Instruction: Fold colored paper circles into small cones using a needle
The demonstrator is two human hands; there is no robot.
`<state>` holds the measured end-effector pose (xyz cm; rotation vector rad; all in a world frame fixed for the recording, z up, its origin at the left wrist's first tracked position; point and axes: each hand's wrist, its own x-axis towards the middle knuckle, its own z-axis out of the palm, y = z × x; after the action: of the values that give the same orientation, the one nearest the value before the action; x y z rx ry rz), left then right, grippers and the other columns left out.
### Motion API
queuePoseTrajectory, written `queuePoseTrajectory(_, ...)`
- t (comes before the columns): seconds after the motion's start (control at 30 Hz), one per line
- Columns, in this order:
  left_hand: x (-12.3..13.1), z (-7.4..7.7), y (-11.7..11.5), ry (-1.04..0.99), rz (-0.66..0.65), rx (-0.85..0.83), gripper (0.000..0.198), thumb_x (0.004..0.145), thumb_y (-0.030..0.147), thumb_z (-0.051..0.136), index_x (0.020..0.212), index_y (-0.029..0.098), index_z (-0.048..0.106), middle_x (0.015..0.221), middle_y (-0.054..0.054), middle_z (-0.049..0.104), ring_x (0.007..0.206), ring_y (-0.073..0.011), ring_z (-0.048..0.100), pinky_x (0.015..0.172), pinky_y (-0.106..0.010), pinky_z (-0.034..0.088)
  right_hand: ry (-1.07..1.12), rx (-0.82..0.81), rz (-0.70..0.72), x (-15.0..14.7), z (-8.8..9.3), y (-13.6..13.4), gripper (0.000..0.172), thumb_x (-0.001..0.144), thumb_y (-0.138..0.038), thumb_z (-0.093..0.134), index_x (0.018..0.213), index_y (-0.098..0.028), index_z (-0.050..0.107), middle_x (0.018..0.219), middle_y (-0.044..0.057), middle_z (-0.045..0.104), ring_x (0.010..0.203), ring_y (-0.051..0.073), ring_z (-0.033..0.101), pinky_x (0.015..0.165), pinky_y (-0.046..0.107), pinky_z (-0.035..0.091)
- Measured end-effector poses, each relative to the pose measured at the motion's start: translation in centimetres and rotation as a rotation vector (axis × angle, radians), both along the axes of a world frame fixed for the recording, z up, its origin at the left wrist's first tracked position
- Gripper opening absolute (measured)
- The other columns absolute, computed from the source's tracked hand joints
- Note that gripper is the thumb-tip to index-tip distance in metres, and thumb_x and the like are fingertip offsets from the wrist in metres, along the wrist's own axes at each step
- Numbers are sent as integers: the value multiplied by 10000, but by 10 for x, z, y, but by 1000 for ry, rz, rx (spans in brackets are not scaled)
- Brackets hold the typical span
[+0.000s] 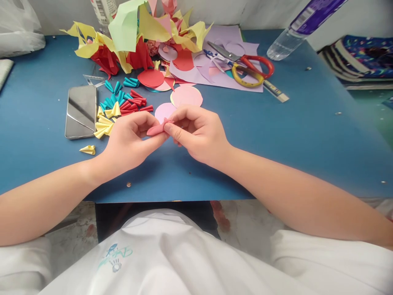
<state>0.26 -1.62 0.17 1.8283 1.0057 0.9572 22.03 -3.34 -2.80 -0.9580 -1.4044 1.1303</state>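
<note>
Between both hands is a small piece of pink paper (156,130), partly rolled, held just above the blue table. My left hand (130,137) pinches its left end with thumb and fingers. On its other end, my right hand (198,133) closes with thumb against fingertips, covering part of the paper. Right behind the hands lie a lilac paper circle (164,110) and a pink paper circle (187,96). Beside my left hand sit small rolled paper cones in yellow (105,126), red (130,106) and teal (116,97). One yellow cone (88,150) lies apart near my left wrist.
A phone (81,111) lies left of the cones. Paper scraps (125,32) pile up at the back, with red circles (151,78) in front. Scissors (248,71) rest on lilac paper (215,78). A plastic bottle (285,43) stands at back right, and a plastic bag (20,28) back left.
</note>
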Motion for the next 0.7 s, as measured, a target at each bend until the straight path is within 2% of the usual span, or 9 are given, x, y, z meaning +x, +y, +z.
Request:
queuePoseTrajectory(0.17, -2, 1, 1, 92, 21, 17, 364, 980, 500, 935, 834, 249, 715, 796, -9, 771, 845, -217, 787, 733, -339, 665, -27, 37, -16, 2, -5, 1, 572, 910, -745, 1099, 967, -248, 821, 960, 41, 828, 831, 222, 733, 673, 369, 618)
queuePoseTrajectory(0.37, 0, -2, -1, 46, -21, 48, 277, 945, 357, 932, 829, 269, 696, 808, 10, 776, 775, -206, 764, 759, -374, 704, 49, -55, 25, -2, -7, 0, 557, 901, -706, 1122, 946, -254, 799, 896, 25, 827, 747, 209, 727, 613, 354, 616)
queuePoseTrajectory(0.5, 1, -5, 0, 47, -48, 39, 300, 897, 326, 987, 837, 270, 698, 829, 0, 803, 792, -230, 770, 809, -420, 733, 97, -114, 39, -5, -7, 0, 573, 863, -700, 1146, 923, -261, 782, 881, 29, 847, 776, 218, 761, 592, 334, 625)
queuePoseTrajectory(0.7, -1, -8, 2, 65, -41, 20, 256, 886, 348, 961, 809, 280, 726, 823, -23, 823, 818, -284, 797, 810, -438, 714, 125, -149, 42, -6, -4, 1, 489, 863, -572, 1172, 862, -253, 800, 772, 8, 785, 704, 196, 713, 606, 356, 652)
